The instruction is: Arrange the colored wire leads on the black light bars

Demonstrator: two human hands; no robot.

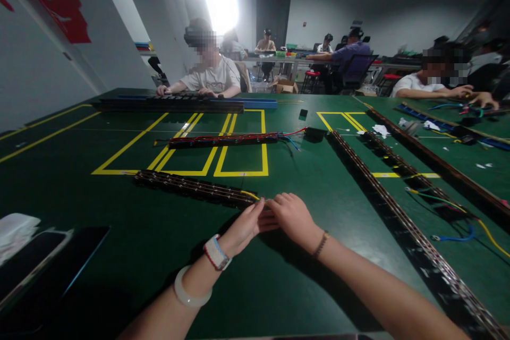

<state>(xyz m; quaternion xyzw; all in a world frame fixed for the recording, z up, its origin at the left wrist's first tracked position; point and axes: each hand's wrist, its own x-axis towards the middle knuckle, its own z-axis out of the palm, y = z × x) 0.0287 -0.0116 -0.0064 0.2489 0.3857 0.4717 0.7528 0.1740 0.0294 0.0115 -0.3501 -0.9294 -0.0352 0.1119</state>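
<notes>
Both hands meet at the near right end of a dark strip (195,187) with metal conductors along it, lying on the green table. A short yellow wire (250,195) comes from that end and runs to my fingers. My left hand (249,223) pinches the wire between thumb and finger. Curled beside it, fingers closed, is my right hand (292,218), at the wire's end; its fingertips are partly hidden. Farther back lies a second dark strip (223,140) with red and blue wires.
Long dark strips (382,191) cross the table's right side, with a loose green wire (434,199) and a blue wire (458,237). Yellow tape (239,173) marks the tabletop. Dark flat devices (79,255) lie at left. One person (217,71) works opposite, another (422,82) at right.
</notes>
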